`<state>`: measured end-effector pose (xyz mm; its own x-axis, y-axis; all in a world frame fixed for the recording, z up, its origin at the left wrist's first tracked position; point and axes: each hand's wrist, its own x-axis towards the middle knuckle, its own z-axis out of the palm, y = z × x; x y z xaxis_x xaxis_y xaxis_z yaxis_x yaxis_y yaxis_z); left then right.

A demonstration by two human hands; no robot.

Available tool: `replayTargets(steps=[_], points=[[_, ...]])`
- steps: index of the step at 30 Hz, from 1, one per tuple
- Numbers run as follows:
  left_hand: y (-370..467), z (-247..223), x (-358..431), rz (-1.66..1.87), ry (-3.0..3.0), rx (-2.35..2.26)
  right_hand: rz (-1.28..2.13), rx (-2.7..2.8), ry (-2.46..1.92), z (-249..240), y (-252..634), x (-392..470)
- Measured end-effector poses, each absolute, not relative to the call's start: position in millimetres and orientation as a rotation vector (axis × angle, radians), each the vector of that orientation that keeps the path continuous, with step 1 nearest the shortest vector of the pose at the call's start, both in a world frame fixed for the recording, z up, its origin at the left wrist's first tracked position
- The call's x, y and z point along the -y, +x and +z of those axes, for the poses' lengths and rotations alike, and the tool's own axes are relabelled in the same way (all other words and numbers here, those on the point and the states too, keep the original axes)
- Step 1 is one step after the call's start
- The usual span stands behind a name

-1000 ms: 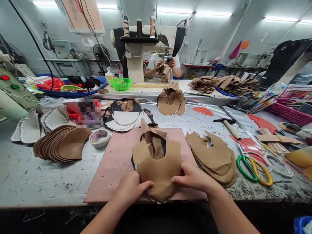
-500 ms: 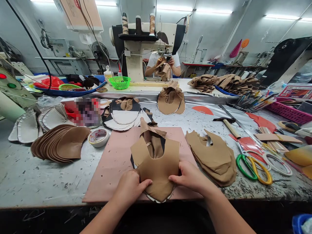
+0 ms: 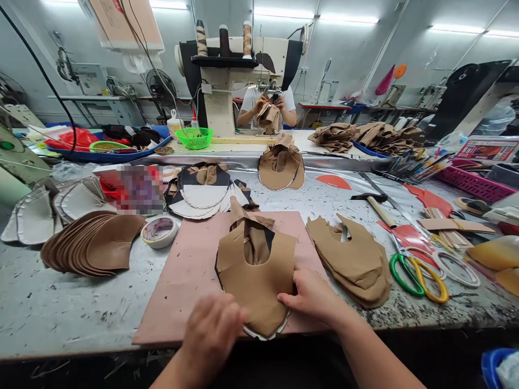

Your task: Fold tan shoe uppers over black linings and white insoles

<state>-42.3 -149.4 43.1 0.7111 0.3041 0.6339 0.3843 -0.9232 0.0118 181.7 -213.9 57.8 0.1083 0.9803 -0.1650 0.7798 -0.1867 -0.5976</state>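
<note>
A tan shoe upper (image 3: 259, 286) with a U-shaped opening lies on the pink board (image 3: 174, 297), its rounded end toward me and a white lining edge showing below. My right hand (image 3: 310, 297) grips its right edge, thumb on top and fingers out of sight underneath. By the lower left edge, my left hand (image 3: 214, 324) is curled and smeared by motion; whether it touches the piece I cannot tell. Just right of the board lies a stack of tan cut pieces (image 3: 352, 265).
Green-and-yellow-handled scissors (image 3: 417, 278) and a hammer (image 3: 379, 208) lie at right. At left are a tape roll (image 3: 159, 232) and stacked brown pieces (image 3: 93, 243). More uppers (image 3: 281, 167) sit farther back. Across the bench a person works at a sewing machine (image 3: 221, 102).
My left hand has come off the upper's left side and moved down toward me, its thumb no longer lying on the material. The right hand keeps its grip. The view has shifted slightly.
</note>
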Motion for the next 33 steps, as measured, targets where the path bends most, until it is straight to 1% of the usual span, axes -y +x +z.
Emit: replayTargets(steps=[1,3,6,8,10,13,18,24,26,30,33], points=[[-40,43,154,-0.918,-2.889,0.371,0.766,1.719,-2.023,58,181,214],[-34,39,162,-0.598,-3.041,0.133,0.778,1.715,-2.020,58,181,215],[-28,33,165,-0.138,-3.171,0.161,0.804,1.690,-2.026,57,182,216],[-28,33,163,0.072,-3.254,0.218,0.830,1.649,-1.955,56,186,215],[-26,37,160,0.188,-3.305,0.221,0.864,1.601,-1.820,56,192,210],[-18,46,157,0.147,-3.293,0.173,0.880,1.536,-1.700,58,206,192],[15,46,154,-0.222,-3.213,0.242,0.793,1.481,-1.891,60,226,158],[35,32,140,-0.333,-3.121,0.288,0.725,1.440,-1.970,47,231,146],[34,32,135,-0.314,-3.133,0.255,0.704,1.443,-1.969,44,232,146],[39,38,126,-0.074,-3.248,0.238,0.690,1.450,-1.961,41,233,148],[49,43,125,0.000,-3.335,0.364,0.664,1.445,-1.968,41,233,148]])
